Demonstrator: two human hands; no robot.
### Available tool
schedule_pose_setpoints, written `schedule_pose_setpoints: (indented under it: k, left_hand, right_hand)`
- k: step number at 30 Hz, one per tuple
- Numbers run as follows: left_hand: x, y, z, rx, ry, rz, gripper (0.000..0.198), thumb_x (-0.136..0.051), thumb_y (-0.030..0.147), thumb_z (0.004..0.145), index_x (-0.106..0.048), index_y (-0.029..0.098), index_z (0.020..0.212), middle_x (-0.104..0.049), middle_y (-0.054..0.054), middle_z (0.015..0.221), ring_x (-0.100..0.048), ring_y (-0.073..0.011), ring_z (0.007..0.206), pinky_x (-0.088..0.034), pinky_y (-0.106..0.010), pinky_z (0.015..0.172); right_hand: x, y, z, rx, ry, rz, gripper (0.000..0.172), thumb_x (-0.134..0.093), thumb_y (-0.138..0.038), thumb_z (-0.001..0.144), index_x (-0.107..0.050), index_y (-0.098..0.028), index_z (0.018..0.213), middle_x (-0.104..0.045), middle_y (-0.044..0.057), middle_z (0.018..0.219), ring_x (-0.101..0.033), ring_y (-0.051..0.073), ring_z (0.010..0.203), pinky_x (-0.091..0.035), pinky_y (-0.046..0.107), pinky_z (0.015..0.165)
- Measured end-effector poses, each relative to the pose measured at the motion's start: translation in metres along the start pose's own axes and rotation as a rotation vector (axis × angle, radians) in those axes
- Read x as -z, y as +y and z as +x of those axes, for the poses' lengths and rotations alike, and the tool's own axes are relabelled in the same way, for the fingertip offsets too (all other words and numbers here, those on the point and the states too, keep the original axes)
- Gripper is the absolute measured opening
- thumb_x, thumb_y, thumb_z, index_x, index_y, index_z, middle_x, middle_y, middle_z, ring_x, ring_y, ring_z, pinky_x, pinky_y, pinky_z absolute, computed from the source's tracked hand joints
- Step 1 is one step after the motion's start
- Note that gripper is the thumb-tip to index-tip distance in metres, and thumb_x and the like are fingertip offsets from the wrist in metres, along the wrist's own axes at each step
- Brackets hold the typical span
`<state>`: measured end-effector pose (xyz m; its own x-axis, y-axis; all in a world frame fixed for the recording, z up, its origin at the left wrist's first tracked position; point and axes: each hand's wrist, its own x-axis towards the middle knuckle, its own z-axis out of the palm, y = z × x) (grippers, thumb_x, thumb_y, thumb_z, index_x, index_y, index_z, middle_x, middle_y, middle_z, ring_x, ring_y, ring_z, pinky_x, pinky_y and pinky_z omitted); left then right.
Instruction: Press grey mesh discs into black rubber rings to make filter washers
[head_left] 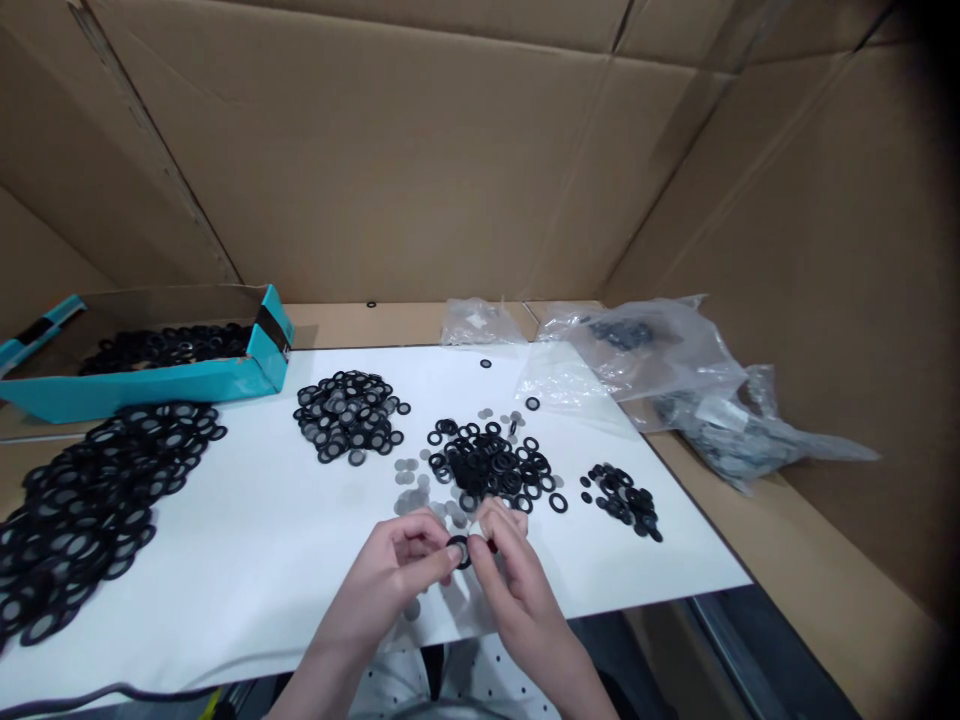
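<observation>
Near the front of the white board, my left hand (pixel 405 562) pinches a black rubber ring (pixel 464 564) between thumb and fingers. Close against it, my right hand (pixel 516 575) is closed, thumb and fingertips together at the ring's right side. A small pale bit shows at those fingertips, too small to name. Just beyond both hands lies a heap of black rings (pixel 491 468). Loose grey mesh discs (pixel 411 501) are scattered to the left of that heap and partly under my hands.
A pile of rings with grey centres (pixel 349 415) sits farther left; a larger pile (pixel 82 500) spreads along the left edge. Behind it stands a blue box (pixel 150 385) holding rings. Small black parts (pixel 622 500) lie right. Plastic bags (pixel 667 350) rest by cardboard walls (pixel 375 150).
</observation>
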<state>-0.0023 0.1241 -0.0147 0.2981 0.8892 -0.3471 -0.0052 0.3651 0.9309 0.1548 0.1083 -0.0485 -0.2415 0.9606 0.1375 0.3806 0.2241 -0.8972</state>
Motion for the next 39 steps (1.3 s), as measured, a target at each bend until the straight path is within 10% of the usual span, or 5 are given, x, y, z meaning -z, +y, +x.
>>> schedule_pose_setpoints:
  k: [23,39]
  left_hand:
    - [-0.004,0.018,-0.007,-0.152,0.095,0.303,0.009,-0.062,0.021,0.073,-0.059,0.018,0.065,-0.051,0.0,0.071,-0.049,-0.016,0.072,-0.039,-0.027,0.07]
    - [-0.005,0.001,-0.002,0.03,0.082,-0.04,0.021,-0.068,0.036,0.071,-0.06,0.017,0.072,-0.046,0.003,0.062,-0.04,-0.0121,0.062,-0.031,-0.023,0.057]
  right_hand:
    - [0.019,-0.025,0.002,0.186,-0.12,-0.338,0.018,-0.032,-0.017,0.095,-0.034,-0.021,0.078,-0.042,0.001,0.08,-0.042,0.018,0.08,-0.033,0.037,0.078]
    - [0.0,-0.007,0.007,0.015,0.018,-0.004,0.03,-0.034,-0.034,0.097,-0.035,-0.021,0.07,-0.04,-0.001,0.073,-0.043,0.016,0.076,-0.036,0.032,0.078]
